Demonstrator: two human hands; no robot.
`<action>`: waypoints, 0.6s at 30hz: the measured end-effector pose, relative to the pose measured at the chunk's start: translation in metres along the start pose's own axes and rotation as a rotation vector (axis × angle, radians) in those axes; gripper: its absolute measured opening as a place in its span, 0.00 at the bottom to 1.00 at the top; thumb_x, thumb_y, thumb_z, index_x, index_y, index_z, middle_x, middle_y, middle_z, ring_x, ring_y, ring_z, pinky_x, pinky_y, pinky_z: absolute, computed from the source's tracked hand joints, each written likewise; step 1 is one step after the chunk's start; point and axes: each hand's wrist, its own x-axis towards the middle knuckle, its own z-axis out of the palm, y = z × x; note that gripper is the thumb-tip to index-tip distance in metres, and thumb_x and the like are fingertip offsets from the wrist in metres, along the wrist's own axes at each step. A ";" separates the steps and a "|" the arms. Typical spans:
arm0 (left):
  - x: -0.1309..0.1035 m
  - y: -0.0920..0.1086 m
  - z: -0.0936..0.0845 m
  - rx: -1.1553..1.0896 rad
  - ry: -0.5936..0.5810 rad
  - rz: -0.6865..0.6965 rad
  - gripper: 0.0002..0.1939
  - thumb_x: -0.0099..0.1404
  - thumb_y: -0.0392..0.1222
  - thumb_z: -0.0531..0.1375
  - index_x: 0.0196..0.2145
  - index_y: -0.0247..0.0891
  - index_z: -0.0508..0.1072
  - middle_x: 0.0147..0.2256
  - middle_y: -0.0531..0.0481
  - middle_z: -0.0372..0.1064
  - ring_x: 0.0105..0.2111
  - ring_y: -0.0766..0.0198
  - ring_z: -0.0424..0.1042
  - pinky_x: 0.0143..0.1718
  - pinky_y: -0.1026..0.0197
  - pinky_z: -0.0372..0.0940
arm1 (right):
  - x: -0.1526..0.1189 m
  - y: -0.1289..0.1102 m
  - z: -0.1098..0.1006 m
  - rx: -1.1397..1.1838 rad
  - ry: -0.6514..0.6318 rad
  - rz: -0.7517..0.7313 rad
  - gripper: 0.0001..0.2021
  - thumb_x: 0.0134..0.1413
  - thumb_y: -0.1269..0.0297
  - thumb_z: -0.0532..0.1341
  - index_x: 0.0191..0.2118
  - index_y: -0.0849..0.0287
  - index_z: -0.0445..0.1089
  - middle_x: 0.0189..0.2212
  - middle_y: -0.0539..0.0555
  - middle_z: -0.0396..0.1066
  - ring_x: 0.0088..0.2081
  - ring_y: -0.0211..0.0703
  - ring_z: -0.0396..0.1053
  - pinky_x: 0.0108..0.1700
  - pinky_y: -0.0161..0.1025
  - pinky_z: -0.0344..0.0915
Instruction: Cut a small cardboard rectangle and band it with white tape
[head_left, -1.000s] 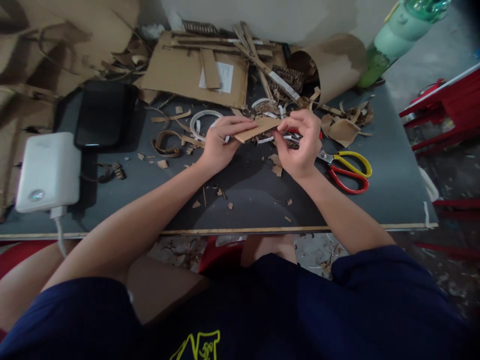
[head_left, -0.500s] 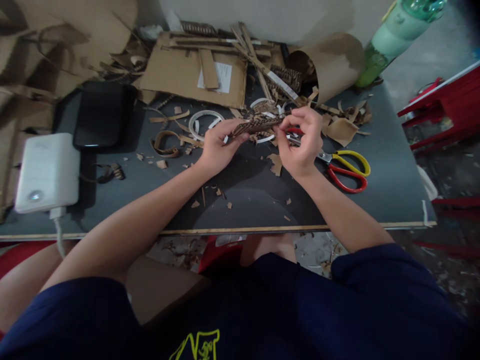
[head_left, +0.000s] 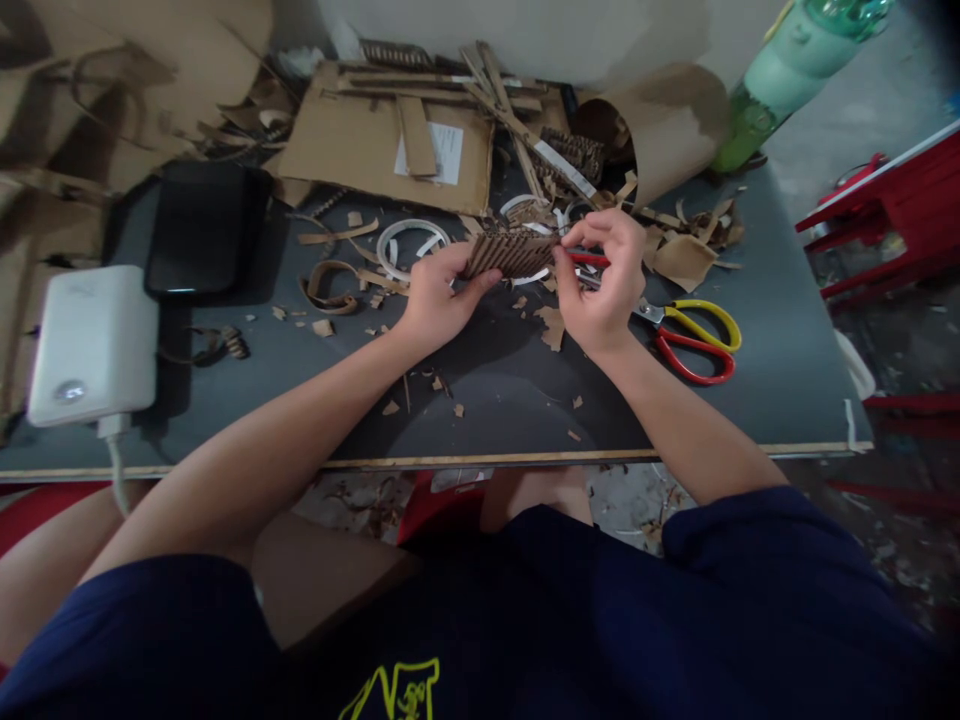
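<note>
A small piece of corrugated cardboard (head_left: 517, 254), its ridges showing, is held above the table between my two hands. My left hand (head_left: 441, 292) pinches its left end, thumb on the near side. At the right end, the thumb and fingertips of my right hand (head_left: 602, 278) are closed on its edge. Just right of that hand lie scissors (head_left: 697, 340) with one yellow and one red handle loop. Behind the cardboard, a roll of white tape (head_left: 411, 248) rests among brown scraps. A curled cardboard strip (head_left: 330, 288) lies left of my left hand.
A flat cardboard sheet (head_left: 360, 150) with strips on it lies at the back. A cardboard tube (head_left: 675, 130) and a green bottle (head_left: 780, 80) stand back right. On the left are a black case (head_left: 199, 230) and a white power bank (head_left: 96, 345) with a cable.
The corrugated piece has tilted so its ridged face now shows toward me, where before it was seen nearly edge-on. Both hands have stayed almost in place.
</note>
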 end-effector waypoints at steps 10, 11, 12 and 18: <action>0.000 -0.001 -0.002 0.111 0.024 0.162 0.12 0.74 0.47 0.57 0.46 0.40 0.77 0.44 0.45 0.78 0.47 0.57 0.76 0.53 0.54 0.70 | 0.000 -0.001 -0.001 -0.065 -0.004 -0.013 0.15 0.68 0.49 0.53 0.53 0.51 0.62 0.45 0.56 0.71 0.49 0.50 0.74 0.56 0.57 0.71; 0.000 -0.001 -0.002 0.110 0.030 0.170 0.12 0.74 0.46 0.57 0.46 0.40 0.77 0.44 0.45 0.78 0.48 0.57 0.76 0.53 0.55 0.70 | 0.000 -0.002 -0.001 -0.073 0.006 -0.043 0.14 0.68 0.51 0.53 0.53 0.51 0.62 0.44 0.56 0.71 0.49 0.49 0.74 0.55 0.56 0.71; -0.001 -0.001 -0.001 0.111 0.034 0.177 0.12 0.74 0.46 0.57 0.47 0.40 0.77 0.44 0.46 0.78 0.48 0.57 0.76 0.52 0.55 0.70 | 0.001 -0.004 -0.002 -0.083 0.023 -0.084 0.14 0.68 0.53 0.54 0.53 0.52 0.61 0.43 0.56 0.71 0.47 0.49 0.74 0.53 0.55 0.72; 0.000 -0.002 -0.002 0.122 0.036 0.190 0.11 0.74 0.44 0.58 0.48 0.41 0.78 0.45 0.47 0.78 0.48 0.58 0.76 0.53 0.56 0.69 | 0.001 -0.003 -0.002 -0.067 -0.007 -0.091 0.12 0.68 0.55 0.54 0.53 0.52 0.60 0.43 0.54 0.71 0.47 0.47 0.74 0.53 0.53 0.70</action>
